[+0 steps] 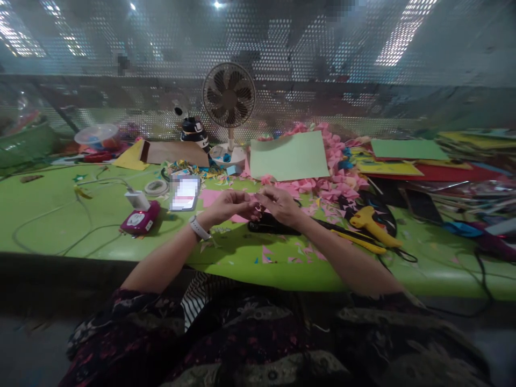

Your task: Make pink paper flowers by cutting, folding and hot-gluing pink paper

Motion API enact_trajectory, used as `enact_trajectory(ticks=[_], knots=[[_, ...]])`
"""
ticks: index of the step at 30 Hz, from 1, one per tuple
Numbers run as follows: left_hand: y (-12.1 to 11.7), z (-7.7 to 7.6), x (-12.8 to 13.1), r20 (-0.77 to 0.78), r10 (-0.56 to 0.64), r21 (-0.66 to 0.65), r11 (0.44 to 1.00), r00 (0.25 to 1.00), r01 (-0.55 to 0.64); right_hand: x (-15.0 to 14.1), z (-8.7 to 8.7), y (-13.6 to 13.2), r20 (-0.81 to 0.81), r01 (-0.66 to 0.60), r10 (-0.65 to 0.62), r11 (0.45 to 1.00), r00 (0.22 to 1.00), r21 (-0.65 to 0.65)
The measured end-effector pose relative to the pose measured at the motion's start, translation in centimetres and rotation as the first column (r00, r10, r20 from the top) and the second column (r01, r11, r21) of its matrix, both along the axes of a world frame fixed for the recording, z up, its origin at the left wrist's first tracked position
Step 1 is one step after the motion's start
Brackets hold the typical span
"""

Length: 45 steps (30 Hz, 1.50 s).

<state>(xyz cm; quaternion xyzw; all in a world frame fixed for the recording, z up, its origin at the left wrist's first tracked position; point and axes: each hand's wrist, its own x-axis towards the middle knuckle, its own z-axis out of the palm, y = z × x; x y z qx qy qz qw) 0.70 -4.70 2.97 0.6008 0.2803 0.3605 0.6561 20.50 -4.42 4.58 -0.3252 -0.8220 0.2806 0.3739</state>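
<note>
Both hands meet over the middle of the green table, fingers pinched close together. My left hand, with a pale watch band at the wrist, is closed at the fingertips. Facing it, my right hand is also closed in a pinch. Something small sits at the fingertips, too small and covered to name. Below the hands lies a black tool, partly hidden. Pink paper scraps are scattered in front, and a pink paper sheet lies behind my left hand.
A heap of folded pink paper pieces surrounds a light green sheet. A fan stands at the back. Left are a lit phone, a tape roll and a purple power block; right, a yellow glue gun.
</note>
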Motion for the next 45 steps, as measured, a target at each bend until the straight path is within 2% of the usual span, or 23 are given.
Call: enact_trajectory(ticks=[7,10,13,15,17,19,21,23,24,26,31,36,37,38,40,42,45], knots=[[-0.3,0.4,-0.3,-0.04,0.046,0.046,0.998,0.998,-0.044,0.3,0.1,0.0,-0.042,-0.056,0.054,0.996,0.998,-0.063],[-0.3,0.5,-0.1,-0.056,0.105,0.063,0.993,0.993,-0.101,0.2,0.1,0.1,-0.043,-0.062,0.059,0.995,0.997,-0.075],[-0.1,0.3,-0.1,-0.063,0.152,0.079,0.986,0.986,-0.147,0.7,0.8,0.3,-0.008,-0.063,0.063,0.992,0.998,-0.11],[0.2,0.0,-0.2,-0.062,0.178,0.073,0.982,0.982,-0.173,2.0,1.7,0.9,0.052,-0.029,0.037,0.988,0.998,-0.151],[0.5,-0.4,-0.4,-0.043,0.219,0.054,0.975,0.975,-0.216,3.8,2.6,1.9,0.166,0.129,-0.104,0.98,0.981,-0.149],[0.9,-0.7,-0.4,-0.014,0.26,0.028,0.965,0.966,-0.259,5.8,3.1,3.1,0.411,0.287,-0.234,0.955,0.881,-0.071],[1.1,-0.8,-0.4,0.022,0.291,0.006,0.957,0.956,-0.291,7.1,2.9,4.2,0.671,0.401,-0.287,0.916,0.684,-0.018],[1.3,-0.9,-0.4,0.057,0.318,-0.016,0.948,0.946,-0.317,7.6,2.4,5.0,0.836,0.435,-0.219,0.9,0.503,-0.026],[1.3,-0.9,-0.4,0.075,0.329,-0.027,0.944,0.941,-0.328,7.6,2.0,5.2,0.878,0.444,-0.181,0.895,0.444,-0.039],[1.4,-0.9,-0.4,0.103,0.341,-0.054,0.94,0.934,-0.337,7.1,1.3,5.5,0.904,0.455,-0.149,0.889,0.4,-0.055],[1.7,-1.0,-0.4,0.112,0.335,-0.1,0.94,0.935,-0.325,6.5,0.5,5.7,0.895,0.452,-0.153,0.89,0.419,-0.059],[1.5,-0.8,0.0,0.132,0.36,-0.129,0.93,0.924,-0.344,8.1,1.4,6.1,0.898,0.404,-0.08,0.907,0.433,-0.115],[1.4,-0.7,0.1,0.142,0.363,-0.126,0.929,0.921,-0.347,8.6,1.7,6.1,0.883,0.401,-0.064,0.904,0.465,-0.145],[1.3,-0.6,0.1,0.151,0.364,-0.123,0.929,0.919,-0.348,9.1,2.1,6.1,0.843,0.407,-0.045,0.888,0.537,-0.212],[1.2,-0.5,0.2,0.168,0.37,-0.116,0.928,0.914,-0.354,9.6,2.8,5.9,0.67,0.377,-0.04,0.851,0.741,-0.367],[1.1,-0.5,0.3,0.19,0.386,-0.114,0.922,0.903,-0.37,9.4,3.4,5.4,0.442,0.302,-0.071,0.824,0.894,-0.478],[1.0,-0.4,0.5,0.225,0.405,-0.107,0.914,0.886,-0.391,7.5,3.4,4.2,0.175,0.147,-0.058,0.819,0.983,-0.555]])
